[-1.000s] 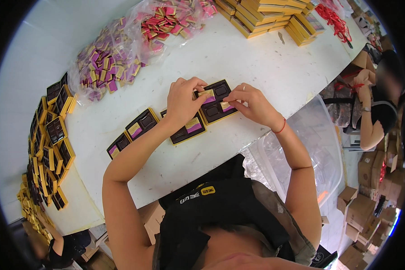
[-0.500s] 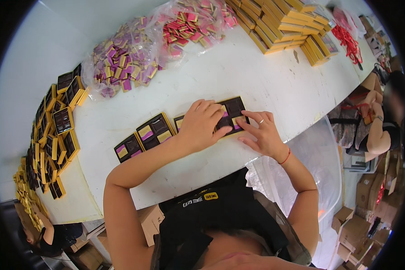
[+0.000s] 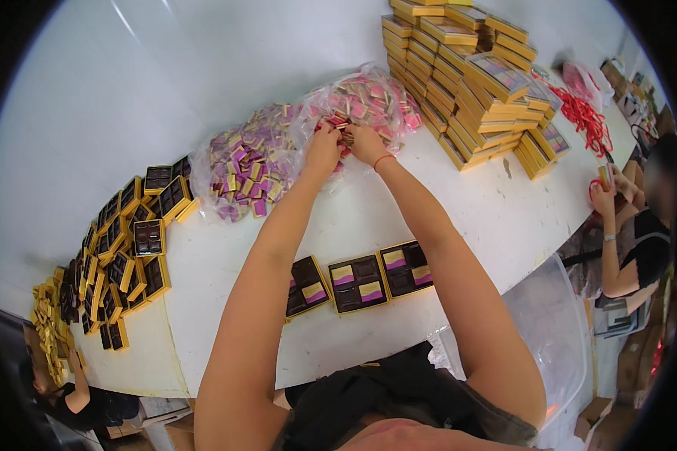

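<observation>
My left hand (image 3: pixel 323 152) and my right hand (image 3: pixel 367 145) both reach into a clear plastic bag (image 3: pixel 357 98) of small pink, red and gold wrapped squares. The fingers of both curl in among the squares; what sits between the fingertips is partly hidden. Below my forearms lie shallow gold-edged boxes with dark four-compartment inserts: a left one (image 3: pixel 304 272), a middle one (image 3: pixel 367 267) and a right one (image 3: pixel 401 280). In the middle and right boxes, purple-and-gold squares fill two diagonal compartments, and the other two hold none. My forearms overlap the outer boxes.
Left of the pink bag sits a bag of purple-and-gold squares (image 3: pixel 250 161). Dark-insert boxes (image 3: pixel 149 237) pile up farther left, beside gold pieces (image 3: pixel 49 319). Gold boxes (image 3: pixel 459 98) are stacked at right, near red cords (image 3: pixel 585 124). Other people work at both sides.
Both hands have left the row of boxes and moved forward into the pink bag. The view has tilted up, so the bags and stacks appear lower in the picture.
</observation>
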A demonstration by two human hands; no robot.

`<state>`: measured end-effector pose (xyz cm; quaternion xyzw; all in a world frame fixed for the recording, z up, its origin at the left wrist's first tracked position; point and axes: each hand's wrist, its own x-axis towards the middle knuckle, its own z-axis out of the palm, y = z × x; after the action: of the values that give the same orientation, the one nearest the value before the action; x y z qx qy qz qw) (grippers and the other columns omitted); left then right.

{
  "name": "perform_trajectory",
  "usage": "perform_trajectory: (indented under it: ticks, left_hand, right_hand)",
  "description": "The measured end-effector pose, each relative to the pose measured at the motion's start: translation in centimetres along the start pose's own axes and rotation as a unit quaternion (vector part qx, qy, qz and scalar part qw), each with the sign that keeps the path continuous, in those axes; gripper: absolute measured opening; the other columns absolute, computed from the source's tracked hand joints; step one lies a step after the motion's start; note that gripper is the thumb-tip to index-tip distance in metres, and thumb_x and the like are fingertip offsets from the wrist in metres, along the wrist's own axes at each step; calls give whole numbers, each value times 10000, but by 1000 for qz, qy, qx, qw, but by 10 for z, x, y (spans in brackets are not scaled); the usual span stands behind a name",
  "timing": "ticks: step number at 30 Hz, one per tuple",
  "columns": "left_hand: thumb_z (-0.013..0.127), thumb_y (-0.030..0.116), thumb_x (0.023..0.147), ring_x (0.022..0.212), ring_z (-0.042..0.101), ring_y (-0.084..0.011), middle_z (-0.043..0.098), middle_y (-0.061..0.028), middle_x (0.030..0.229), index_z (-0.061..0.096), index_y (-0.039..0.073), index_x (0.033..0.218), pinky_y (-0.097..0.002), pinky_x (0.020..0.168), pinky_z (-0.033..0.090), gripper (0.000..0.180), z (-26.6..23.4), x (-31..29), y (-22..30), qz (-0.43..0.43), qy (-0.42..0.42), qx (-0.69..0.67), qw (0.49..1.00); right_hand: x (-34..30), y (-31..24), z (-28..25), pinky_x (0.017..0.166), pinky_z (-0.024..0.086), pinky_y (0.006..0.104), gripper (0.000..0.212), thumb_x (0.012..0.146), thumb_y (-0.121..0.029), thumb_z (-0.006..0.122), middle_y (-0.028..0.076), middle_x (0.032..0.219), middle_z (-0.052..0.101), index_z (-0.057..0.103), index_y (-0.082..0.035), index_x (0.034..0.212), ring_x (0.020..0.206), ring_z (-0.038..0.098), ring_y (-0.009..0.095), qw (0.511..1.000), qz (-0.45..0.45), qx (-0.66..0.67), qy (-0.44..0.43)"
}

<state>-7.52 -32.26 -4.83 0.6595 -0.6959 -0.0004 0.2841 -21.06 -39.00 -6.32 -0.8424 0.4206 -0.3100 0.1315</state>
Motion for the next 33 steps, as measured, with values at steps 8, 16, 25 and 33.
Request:
perform_trajectory:
  ticks: [8, 16, 25, 33]
  left_hand:
    - [689, 210, 889, 864, 662, -221, 685, -68, 975, 669, 61, 1011, -342, 705, 526, 194, -54, -50, 22, -53, -78, -252, 963]
    - [626, 263, 960, 881, 647, -121, 676, -30, 974, 645, 34, 1084, -262, 751, 516, 260, -142, -157, 14, -187, -191, -516, 814]
    - [605, 212, 973, 904, 651, -128, 665, -38, 988, 620, 55, 1038, -252, 765, 530, 171, -221, -262, 7, -281, -131, -557, 770]
    - [624, 196, 955, 843, 622, -87, 674, -34, 967, 645, 50, 1063, -240, 730, 525, 183, -240, -324, -14, -307, -107, -536, 779]
  right_hand:
    - [-51, -11, -79, 739, 562, 303, 241, 847, -152, 728, 60, 866, 684, 641, 44, 956, 866, 679, 157, 916, 78, 370, -135]
    - [-124, -87, -88, 711, 568, 243, 165, 908, -132, 639, 77, 957, 634, 594, -16, 1015, 866, 670, 194, 672, 233, 664, -233]
    - [-163, -210, -80, 426, 309, 214, 229, 908, -170, 662, -39, 658, 488, 602, -67, 1104, 528, 479, 60, 670, 188, 646, -313]
    - [-174, -270, -58, 490, 356, 195, 284, 862, -204, 737, -28, 702, 644, 662, -28, 1072, 553, 474, 14, 788, 63, 456, -409]
